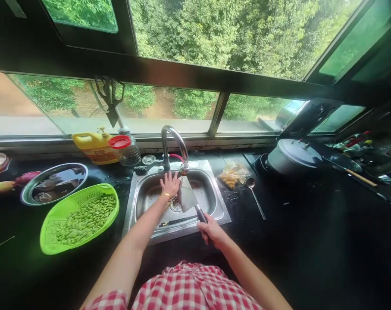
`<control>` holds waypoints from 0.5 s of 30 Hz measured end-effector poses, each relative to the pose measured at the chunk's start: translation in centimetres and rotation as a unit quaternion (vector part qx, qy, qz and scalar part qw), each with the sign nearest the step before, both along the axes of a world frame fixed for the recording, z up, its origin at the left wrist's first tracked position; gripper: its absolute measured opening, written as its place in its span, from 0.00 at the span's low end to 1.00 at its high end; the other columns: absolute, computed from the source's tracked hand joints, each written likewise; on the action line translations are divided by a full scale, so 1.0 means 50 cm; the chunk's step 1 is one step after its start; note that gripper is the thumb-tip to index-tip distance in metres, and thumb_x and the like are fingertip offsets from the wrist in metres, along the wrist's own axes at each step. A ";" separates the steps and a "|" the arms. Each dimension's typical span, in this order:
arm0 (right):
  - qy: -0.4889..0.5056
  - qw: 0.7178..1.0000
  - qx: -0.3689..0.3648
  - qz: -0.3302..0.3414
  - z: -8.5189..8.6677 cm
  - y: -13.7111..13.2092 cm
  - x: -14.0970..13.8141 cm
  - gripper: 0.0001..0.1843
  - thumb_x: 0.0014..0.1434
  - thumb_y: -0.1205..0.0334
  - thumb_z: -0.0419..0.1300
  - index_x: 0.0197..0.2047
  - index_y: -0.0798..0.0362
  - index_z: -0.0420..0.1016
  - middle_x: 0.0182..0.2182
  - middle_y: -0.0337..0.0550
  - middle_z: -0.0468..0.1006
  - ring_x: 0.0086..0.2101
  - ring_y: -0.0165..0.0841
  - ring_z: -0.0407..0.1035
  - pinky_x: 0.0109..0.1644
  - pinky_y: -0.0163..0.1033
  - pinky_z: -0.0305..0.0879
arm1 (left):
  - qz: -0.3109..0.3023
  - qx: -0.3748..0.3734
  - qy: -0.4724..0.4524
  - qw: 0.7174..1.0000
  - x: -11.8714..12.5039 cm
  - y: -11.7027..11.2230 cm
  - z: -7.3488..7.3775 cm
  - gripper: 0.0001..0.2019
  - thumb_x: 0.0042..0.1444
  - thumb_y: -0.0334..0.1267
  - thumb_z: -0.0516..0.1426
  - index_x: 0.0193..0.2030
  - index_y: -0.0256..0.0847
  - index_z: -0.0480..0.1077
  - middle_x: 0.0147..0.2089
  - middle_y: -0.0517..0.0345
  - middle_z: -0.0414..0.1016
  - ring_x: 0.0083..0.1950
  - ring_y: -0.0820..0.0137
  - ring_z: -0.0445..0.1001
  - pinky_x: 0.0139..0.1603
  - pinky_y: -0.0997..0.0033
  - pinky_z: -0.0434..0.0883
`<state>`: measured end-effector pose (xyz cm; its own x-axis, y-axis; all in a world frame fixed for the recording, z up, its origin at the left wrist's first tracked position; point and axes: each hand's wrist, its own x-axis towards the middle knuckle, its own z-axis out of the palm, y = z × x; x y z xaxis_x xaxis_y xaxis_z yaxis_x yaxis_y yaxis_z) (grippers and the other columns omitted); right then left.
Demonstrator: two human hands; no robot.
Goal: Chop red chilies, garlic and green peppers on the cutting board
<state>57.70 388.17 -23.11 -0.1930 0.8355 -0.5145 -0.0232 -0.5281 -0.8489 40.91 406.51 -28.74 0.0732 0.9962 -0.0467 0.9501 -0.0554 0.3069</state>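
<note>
My right hand [212, 231] is closed round the dark handle of a cleaver [187, 196]. The wide blade is held over the steel sink [211, 183], under the spout of the curved faucet [175, 132]. Left of the blade, my left hand [170, 185] has its fingers spread, close to the blade's edge and the faucet. I cannot tell whether it touches the blade. On the sink's bottom, near the front, lies a dark-handled knife [177, 221]. The drain [176, 204] shows partly behind my left wrist.
Left of the sink stand a green basket of beans [87, 219], a metal basin [82, 172], a yellow jug [96, 148] and a red-lidded plastic bottle [129, 151]. To the right are a bag of yellow food [234, 174], a spoon [256, 199] and a large pot [294, 159] on the stove.
</note>
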 end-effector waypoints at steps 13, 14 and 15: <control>-0.006 0.999 0.016 -0.033 -0.031 0.100 -0.017 0.17 0.43 0.60 0.55 0.38 0.51 0.56 0.13 0.23 0.57 0.11 0.21 0.50 0.13 0.27 0.48 | -0.256 0.066 -0.012 0.964 -0.010 -0.150 -0.036 0.27 0.61 0.45 0.38 0.66 0.43 0.41 0.68 0.55 0.43 0.69 0.63 0.35 0.64 0.48 0.36; -0.006 0.999 0.013 -0.032 -0.033 0.107 -0.015 0.17 0.44 0.58 0.55 0.39 0.51 0.56 0.14 0.23 0.57 0.11 0.21 0.50 0.14 0.28 0.49 | -0.253 0.054 0.003 0.966 -0.041 -0.159 -0.046 0.27 0.61 0.46 0.38 0.66 0.43 0.42 0.68 0.54 0.44 0.69 0.62 0.36 0.64 0.47 0.36; -0.021 0.999 0.015 -0.023 -0.034 0.112 -0.013 0.17 0.46 0.57 0.54 0.39 0.51 0.56 0.15 0.24 0.57 0.12 0.21 0.50 0.15 0.28 0.49 | -0.227 0.038 0.021 0.973 -0.071 -0.162 -0.052 0.27 0.61 0.46 0.39 0.66 0.42 0.44 0.67 0.52 0.46 0.68 0.60 0.37 0.63 0.45 0.38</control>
